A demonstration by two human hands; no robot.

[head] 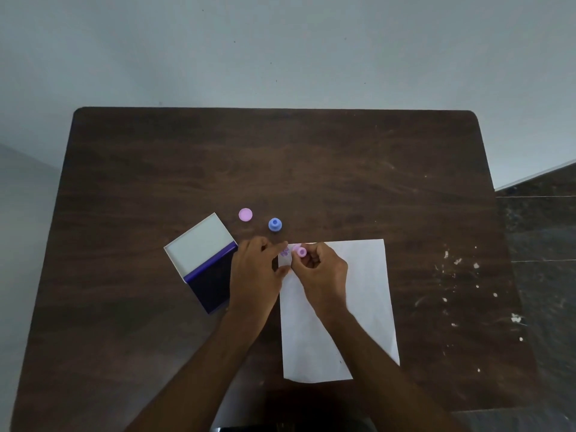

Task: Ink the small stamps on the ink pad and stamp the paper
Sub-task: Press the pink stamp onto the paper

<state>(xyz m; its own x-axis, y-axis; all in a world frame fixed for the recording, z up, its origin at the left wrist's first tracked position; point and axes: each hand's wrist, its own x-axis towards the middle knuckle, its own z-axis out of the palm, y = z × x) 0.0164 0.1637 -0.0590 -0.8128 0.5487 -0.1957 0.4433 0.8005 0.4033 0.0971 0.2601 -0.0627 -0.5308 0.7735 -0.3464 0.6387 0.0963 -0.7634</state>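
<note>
Pink stamp (301, 251), small and round with a knobbed top, sits pinched in the fingers of our right hand (322, 273) at the paper's (339, 310) far left corner. A purple print (285, 252) marks the white sheet just beside it. Our left hand (254, 275) lies flat with fingers spread, pressing the paper's left edge and gripping nothing. It hides part of the open ink pad (212, 286), whose dark blue pad faces up beside its raised white lid (199, 244). Beyond the hands, a blue stamp (275, 224) stands upright and a pink cap (245, 214) lies near it. Everything rests on a dark wooden table (311, 166) flecked with white spots on the right, against a pale wall (280, 48).
</note>
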